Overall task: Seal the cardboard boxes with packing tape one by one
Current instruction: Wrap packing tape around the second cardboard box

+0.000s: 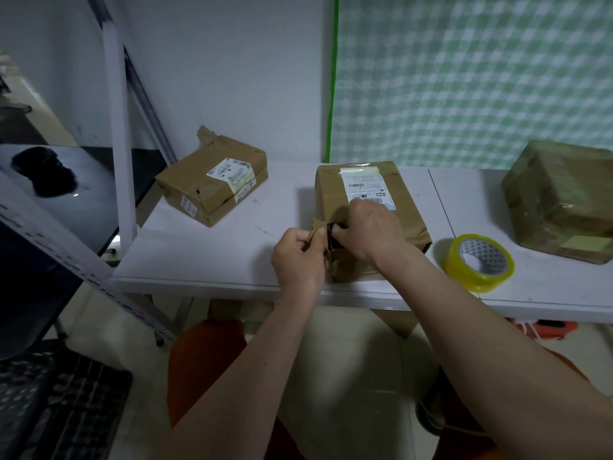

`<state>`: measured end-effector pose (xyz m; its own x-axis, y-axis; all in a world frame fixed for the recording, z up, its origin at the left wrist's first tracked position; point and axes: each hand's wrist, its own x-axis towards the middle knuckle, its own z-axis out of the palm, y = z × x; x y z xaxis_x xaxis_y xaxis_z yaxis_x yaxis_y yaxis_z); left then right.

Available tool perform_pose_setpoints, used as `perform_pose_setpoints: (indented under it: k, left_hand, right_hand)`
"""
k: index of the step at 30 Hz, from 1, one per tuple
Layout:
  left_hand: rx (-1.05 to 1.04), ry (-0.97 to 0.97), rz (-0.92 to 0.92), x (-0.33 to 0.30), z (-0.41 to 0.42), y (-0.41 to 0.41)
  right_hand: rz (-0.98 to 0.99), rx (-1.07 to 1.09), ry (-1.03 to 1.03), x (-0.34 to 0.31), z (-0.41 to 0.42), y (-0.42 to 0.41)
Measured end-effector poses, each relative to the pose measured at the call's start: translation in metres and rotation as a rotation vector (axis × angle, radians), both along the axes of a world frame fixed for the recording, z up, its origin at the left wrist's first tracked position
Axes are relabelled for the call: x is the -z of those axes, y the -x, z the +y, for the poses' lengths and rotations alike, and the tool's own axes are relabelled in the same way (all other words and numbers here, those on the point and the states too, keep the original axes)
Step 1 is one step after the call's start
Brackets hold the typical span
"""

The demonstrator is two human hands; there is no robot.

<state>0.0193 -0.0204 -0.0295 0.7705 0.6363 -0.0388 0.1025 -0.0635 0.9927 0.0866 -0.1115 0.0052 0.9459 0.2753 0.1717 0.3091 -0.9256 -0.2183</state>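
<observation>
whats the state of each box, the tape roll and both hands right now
middle box: flat on the table, labelled top, both hands at its near left corner
left box: closed, dented, untouched
right box: wrapped in tape, untouched
tape roll: lying flat, untouched
left hand: pinches a brown strip at that corner
right hand: holds a small dark object

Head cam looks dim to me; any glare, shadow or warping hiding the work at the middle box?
Head view: dim overall; wide-angle bend at the edges; glare on the black shelf; both hands, left hand and right hand, cover the middle box corner; tape roll sharp.
</observation>
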Motion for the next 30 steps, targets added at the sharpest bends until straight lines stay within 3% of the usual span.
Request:
perform_pose_setpoints:
  k: [6, 11, 14, 16, 20, 23, 26, 30]
  left_hand:
    - [0.009, 0.000, -0.009, 0.001, -0.001, 0.002]
    - [0.083, -0.024, -0.064, 0.003, -0.002, 0.007]
    - [0.121, -0.076, -0.099, 0.007, -0.005, 0.012]
    - [0.119, -0.145, -0.127, 0.008, -0.008, 0.014]
    - [0.132, -0.422, -0.221, 0.008, -0.009, 0.016]
    - [0.166, -0.632, -0.276, 0.010, -0.008, 0.016]
    - [0.209, -0.752, -0.302, 0.011, -0.006, 0.016]
    - [0.277, -0.893, -0.314, 0.010, 0.000, 0.015]
  right_hand:
    - [0.151, 0.000, 0.032, -0.009, -0.005, 0.004]
    - [0.345, -0.175, -0.357, -0.021, -0.027, 0.007]
    - [0.332, -0.313, -0.242, -0.017, -0.038, 0.015]
    - [0.297, -0.305, -0.204, -0.012, -0.038, 0.018]
    - [0.320, -0.262, -0.485, -0.007, -0.035, 0.021]
    - [0.360, -0.254, -0.587, -0.006, -0.039, 0.021]
    - [0.359, -0.228, -0.588, -0.009, -0.047, 0.016]
    - [0.194, -0.139, -0.491, -0.010, -0.052, 0.011]
